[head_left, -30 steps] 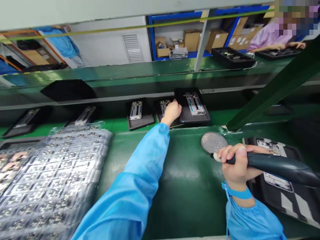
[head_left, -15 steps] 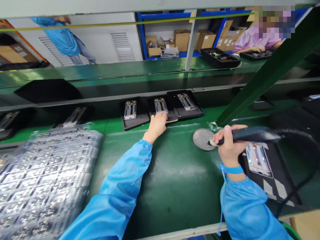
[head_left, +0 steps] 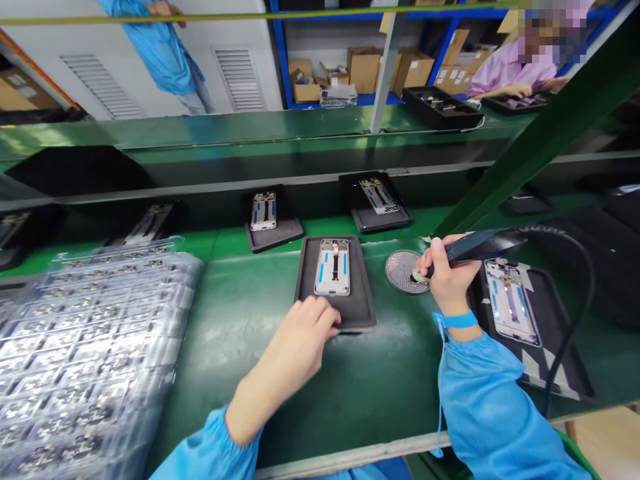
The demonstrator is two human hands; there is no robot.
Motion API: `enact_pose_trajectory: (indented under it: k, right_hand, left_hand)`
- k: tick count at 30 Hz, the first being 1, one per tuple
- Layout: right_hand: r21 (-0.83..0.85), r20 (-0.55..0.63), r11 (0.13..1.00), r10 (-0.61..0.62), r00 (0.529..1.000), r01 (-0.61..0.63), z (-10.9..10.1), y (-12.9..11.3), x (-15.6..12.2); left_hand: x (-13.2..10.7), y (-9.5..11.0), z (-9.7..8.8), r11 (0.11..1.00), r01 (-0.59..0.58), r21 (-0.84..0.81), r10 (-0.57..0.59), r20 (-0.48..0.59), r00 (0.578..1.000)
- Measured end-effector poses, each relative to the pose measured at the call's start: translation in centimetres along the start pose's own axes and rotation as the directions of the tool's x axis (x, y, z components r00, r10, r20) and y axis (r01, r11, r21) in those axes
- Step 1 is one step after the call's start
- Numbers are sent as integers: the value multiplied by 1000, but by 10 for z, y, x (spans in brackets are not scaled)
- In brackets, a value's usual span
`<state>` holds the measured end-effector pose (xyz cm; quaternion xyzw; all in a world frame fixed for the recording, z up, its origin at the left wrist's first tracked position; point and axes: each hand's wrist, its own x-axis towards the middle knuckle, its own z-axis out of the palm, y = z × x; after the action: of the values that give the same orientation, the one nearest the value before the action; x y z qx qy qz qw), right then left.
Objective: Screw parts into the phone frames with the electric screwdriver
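Note:
My left hand [head_left: 300, 340] grips the near edge of a black tray [head_left: 360, 300] that lies on the green bench in front of me; a white phone frame [head_left: 333, 267] rests in it. My right hand [head_left: 447, 277] is closed around a dark corded electric screwdriver [head_left: 475, 245], its tip down on a round silver screw dish [head_left: 401, 270] just right of the tray. Both arms wear blue sleeves, and a blue strap circles my right wrist.
Clear plastic trays of small parts [head_left: 90, 347] are stacked at the left. Another black tray with a phone frame [head_left: 510, 300] lies at my right. More such trays [head_left: 273, 220] [head_left: 377, 200] sit on the conveyor behind. Two other people stand or sit at the back.
My left hand has pulled one tray with its phone frame off the conveyor toward me onto the bench. The screwdriver tip has settled onto the screw dish.

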<state>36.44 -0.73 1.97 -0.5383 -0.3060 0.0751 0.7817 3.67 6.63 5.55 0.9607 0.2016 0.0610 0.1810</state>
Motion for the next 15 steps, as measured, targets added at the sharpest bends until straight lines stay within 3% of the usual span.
enact_pose_trajectory:
  k: [5,8,11,15]
  right_hand:
    - [2,4,1000,-5,1000,5,-1,1,0]
    - [-1,2,1000,-18,1000,18,-3,2,0]
    - [-6,23,1000,-18,1000,18,-4,1,-1]
    - [-19,37,999,-27,999,28,-6,1,-1]
  left_hand:
    - [-60,39,40,998,-49,-41,54,119,991]
    - [-81,58,55,995,-75,-71,88,203,975]
    - [-82,60,52,982,-96,-161,128,197,972]
    - [-46,28,37,977,-52,-206,55,10,998]
